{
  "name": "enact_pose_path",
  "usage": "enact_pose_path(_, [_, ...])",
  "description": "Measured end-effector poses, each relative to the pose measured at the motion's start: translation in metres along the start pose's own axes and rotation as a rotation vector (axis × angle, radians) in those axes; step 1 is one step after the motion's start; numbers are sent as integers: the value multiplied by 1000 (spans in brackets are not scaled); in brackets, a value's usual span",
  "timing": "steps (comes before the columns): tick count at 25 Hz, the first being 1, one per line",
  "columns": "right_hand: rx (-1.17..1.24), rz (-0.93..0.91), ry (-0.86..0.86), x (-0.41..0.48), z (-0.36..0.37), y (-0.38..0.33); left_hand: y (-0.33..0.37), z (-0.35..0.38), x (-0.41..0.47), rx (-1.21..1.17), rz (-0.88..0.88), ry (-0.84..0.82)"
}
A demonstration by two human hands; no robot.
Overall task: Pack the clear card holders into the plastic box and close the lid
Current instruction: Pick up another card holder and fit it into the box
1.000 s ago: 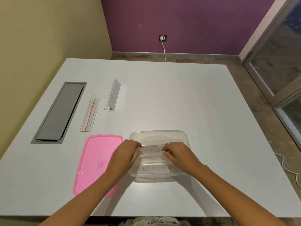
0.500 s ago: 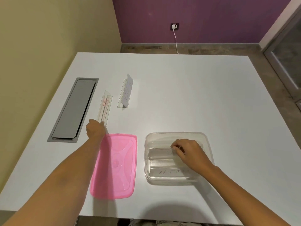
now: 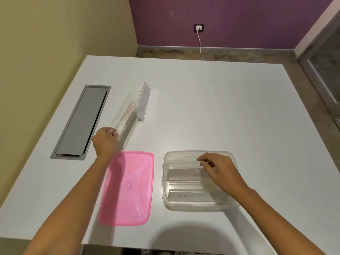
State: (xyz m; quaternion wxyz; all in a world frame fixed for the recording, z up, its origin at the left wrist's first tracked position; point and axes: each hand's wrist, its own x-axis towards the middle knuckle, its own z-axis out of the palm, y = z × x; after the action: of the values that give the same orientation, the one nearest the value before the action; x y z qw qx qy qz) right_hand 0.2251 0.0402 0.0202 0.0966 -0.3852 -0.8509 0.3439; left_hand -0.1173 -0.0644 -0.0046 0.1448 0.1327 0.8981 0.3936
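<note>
A clear plastic box [image 3: 200, 206] stands open on the white table, near the front. Two clear card holders lie flat inside it: one marked DOG [image 3: 185, 174] and one marked BATMA [image 3: 191, 196]. My right hand [image 3: 219, 171] hovers over the box's right half with fingers curled, partly covering the DOG holder. My left hand [image 3: 105, 140] grips the near end of a third clear card holder with a red mark [image 3: 125, 117] and lifts it off the table. A fourth holder with a handwritten card [image 3: 144, 103] stands upright just behind it. The pink lid [image 3: 128, 188] lies left of the box.
A grey metal cable hatch [image 3: 81, 122] is set into the table at the left, close to my left hand. A white cable [image 3: 200, 45] hangs from a wall socket beyond the table's far edge. A glass door is at the far right.
My left hand left the box, reached left past the pink lid, and took hold of the red-marked holder, raising it. My right hand stayed over the box. The camera view shifted left.
</note>
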Motion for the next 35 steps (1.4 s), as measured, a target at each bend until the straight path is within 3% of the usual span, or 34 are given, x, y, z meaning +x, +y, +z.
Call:
enact_pose_path(3, [5, -82, 93, 0, -9, -10, 17, -19, -26, -241, -46, -137])
enact_pose_path(5, [-10, -151, 154, 0, -15, -19, 31, -29, -47, -399, -132, -352])
enact_pose_path(7, [-52, -235, 259, 0, -22, -30, 43, -34, -67, -400, -126, -523])
enact_pose_path(10, [-145, -388, 309, 0, -35, -45, 58, -33, -92, -296, -31, -631])
enact_pose_path(13, [-411, -519, 126, 3, -46, -52, 66, -27, -113, -186, 11, -777])
enact_pose_path(16, [-552, -518, -65, 2, -51, -48, 70, -19, -127, -78, -7, -919])
enact_pose_path(22, [-83, -212, -363, -16, -48, -19, 61, -7, -149, 28, -44, -1058])
enact_pose_path(24, [-13, -138, -424, -21, -43, -10, 56, -3, -159, 91, 30, -1016])
enact_pose_path(28, [21, -34, -392, -26, -28, 6, 43, 13, -182, 219, 416, -660])
enact_pose_path(35, [9, 42, -425, -34, 4, 23, 12, 34, -201, 519, 676, -652])
